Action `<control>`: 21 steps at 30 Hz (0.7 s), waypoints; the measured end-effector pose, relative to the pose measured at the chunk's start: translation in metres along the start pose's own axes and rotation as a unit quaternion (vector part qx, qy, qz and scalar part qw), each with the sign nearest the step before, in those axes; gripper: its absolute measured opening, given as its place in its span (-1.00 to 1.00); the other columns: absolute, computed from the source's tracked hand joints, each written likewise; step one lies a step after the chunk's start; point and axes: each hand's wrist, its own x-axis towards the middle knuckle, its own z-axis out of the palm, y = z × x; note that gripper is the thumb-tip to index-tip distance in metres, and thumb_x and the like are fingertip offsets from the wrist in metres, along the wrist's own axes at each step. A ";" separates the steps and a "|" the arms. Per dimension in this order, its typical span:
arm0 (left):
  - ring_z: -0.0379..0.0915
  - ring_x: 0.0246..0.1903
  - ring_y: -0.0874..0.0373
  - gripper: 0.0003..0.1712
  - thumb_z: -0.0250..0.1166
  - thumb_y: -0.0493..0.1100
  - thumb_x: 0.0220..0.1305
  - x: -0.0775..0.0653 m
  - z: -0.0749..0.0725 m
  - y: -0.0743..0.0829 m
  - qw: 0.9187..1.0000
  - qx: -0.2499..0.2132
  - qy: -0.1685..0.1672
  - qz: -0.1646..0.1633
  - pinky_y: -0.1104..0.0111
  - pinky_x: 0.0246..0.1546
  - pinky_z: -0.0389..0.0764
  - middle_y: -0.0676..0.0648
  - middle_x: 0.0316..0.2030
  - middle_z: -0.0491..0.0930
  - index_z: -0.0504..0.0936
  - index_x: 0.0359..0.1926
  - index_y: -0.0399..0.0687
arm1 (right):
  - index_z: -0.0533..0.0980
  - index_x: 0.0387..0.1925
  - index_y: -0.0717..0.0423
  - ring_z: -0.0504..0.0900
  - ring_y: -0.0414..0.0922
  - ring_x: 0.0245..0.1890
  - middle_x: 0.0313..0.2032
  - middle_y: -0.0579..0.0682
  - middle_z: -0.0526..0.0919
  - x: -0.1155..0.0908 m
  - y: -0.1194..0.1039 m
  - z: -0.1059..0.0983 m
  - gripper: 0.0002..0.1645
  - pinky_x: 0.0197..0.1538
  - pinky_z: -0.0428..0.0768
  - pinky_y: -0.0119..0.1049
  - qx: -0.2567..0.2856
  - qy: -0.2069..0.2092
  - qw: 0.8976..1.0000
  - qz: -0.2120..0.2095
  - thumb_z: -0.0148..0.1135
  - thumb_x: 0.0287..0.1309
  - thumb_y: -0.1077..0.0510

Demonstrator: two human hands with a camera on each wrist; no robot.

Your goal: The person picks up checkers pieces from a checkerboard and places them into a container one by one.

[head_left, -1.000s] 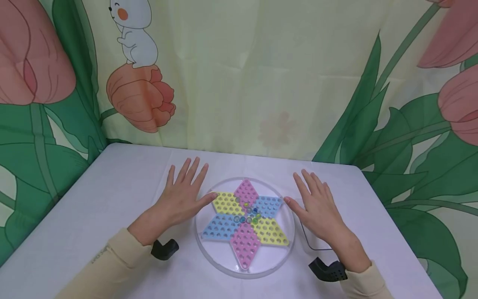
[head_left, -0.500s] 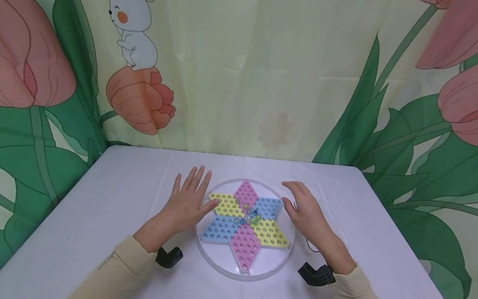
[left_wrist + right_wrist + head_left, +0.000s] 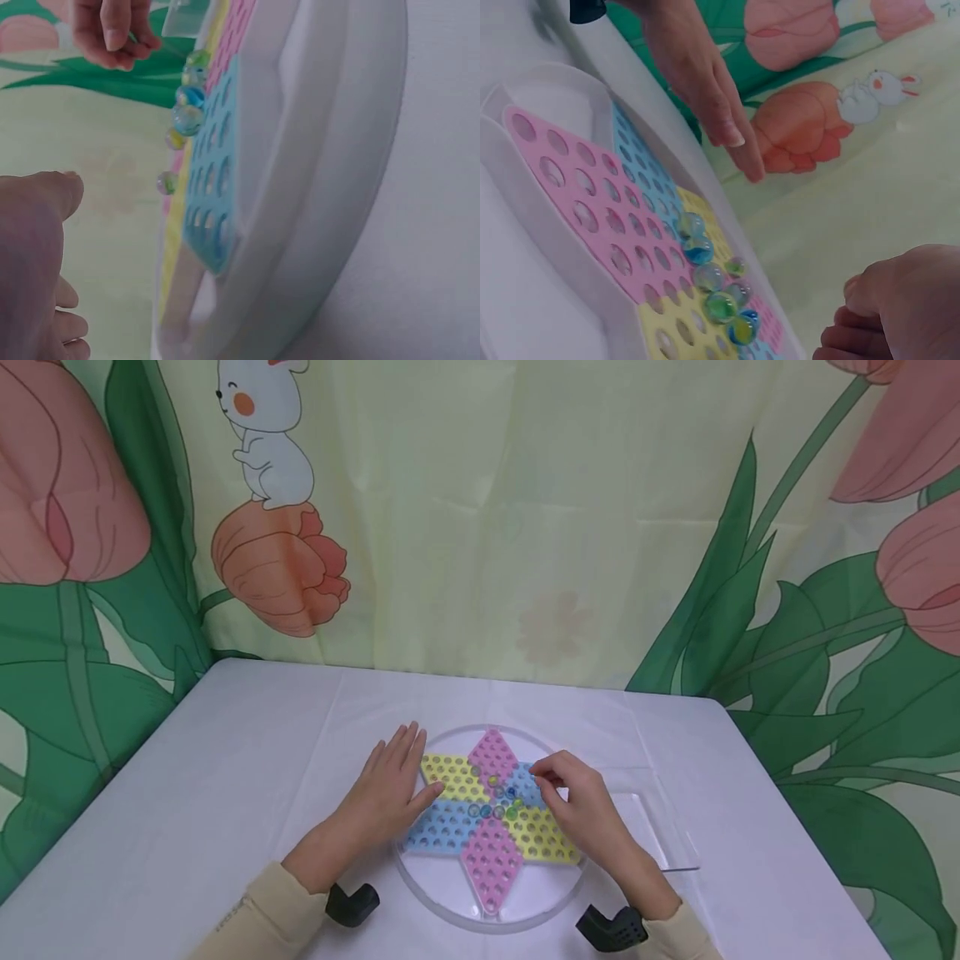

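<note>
A round Chinese checkers board (image 3: 491, 877) lies on the table, its star points pink, yellow and blue. Several glass marbles (image 3: 499, 812) sit clustered around its middle; the right wrist view shows green, blue and clear ones (image 3: 709, 277). My left hand (image 3: 378, 797) hovers by the board's left side, fingers straight and thumb reaching over the edge. Above the right-hand blue and yellow points is my right hand (image 3: 588, 810), thumb and fingers bent loosely with a gap between them. Nothing shows between its fingers in the left wrist view, where the right hand (image 3: 116, 34) appears past the marbles.
To the right of the board, partly behind my right forearm, lies a clear plastic tray or lid (image 3: 656, 831). A white cloth covers the table (image 3: 247, 760). Behind it hangs a curtain (image 3: 480, 527) printed with tulips and a rabbit.
My right hand has moved left and down from beside the board to over its right side, its straight fingers now bent. The left hand has shifted slightly nearer. The clear plastic piece is more exposed.
</note>
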 end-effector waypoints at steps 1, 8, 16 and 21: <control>-0.25 0.56 -0.19 -0.02 0.10 0.22 0.42 -0.001 0.004 0.000 1.000 -0.005 -0.006 -0.002 -0.16 0.50 -0.08 -0.30 0.55 -0.08 -0.05 0.53 -0.33 | 0.62 -0.18 0.18 0.64 -0.26 -0.25 -0.22 0.00 0.67 -0.001 0.000 0.003 -0.84 -0.14 0.69 -0.39 0.005 -0.003 1.000 0.001 0.30 0.19 0.38; -0.26 0.56 -0.23 -0.06 0.09 0.18 0.45 -0.010 0.022 -0.002 0.999 -0.032 -0.034 -0.010 -0.17 0.49 -0.07 -0.33 0.54 -0.08 -0.03 0.53 -0.35 | 0.62 -0.23 0.15 0.56 -0.29 -0.30 -0.29 -0.08 0.63 -0.005 0.001 0.021 -0.84 -0.22 0.63 -0.47 0.017 -0.046 0.999 0.009 0.31 0.17 0.39; -0.34 0.56 -0.24 -0.08 0.06 0.20 0.45 -0.014 0.033 -0.004 0.998 -0.025 -0.052 0.003 -0.18 0.48 -0.07 -0.31 0.56 -0.17 0.00 0.53 -0.30 | 0.65 -0.26 0.13 0.51 -0.32 -0.37 -0.31 -0.09 0.62 -0.003 0.000 0.031 -0.88 -0.28 0.59 -0.49 0.008 -0.066 0.998 0.008 0.31 0.18 0.36; -0.36 0.57 -0.21 -0.12 0.03 0.19 0.47 -0.013 0.035 -0.002 0.998 -0.008 -0.042 0.037 -0.17 0.49 -0.08 -0.29 0.57 -0.16 0.02 0.53 -0.27 | 0.65 -0.30 0.13 0.51 -0.30 -0.36 -0.31 -0.11 0.60 -0.001 0.002 0.031 -0.87 -0.27 0.59 -0.50 -0.005 -0.057 0.998 -0.001 0.32 0.15 0.38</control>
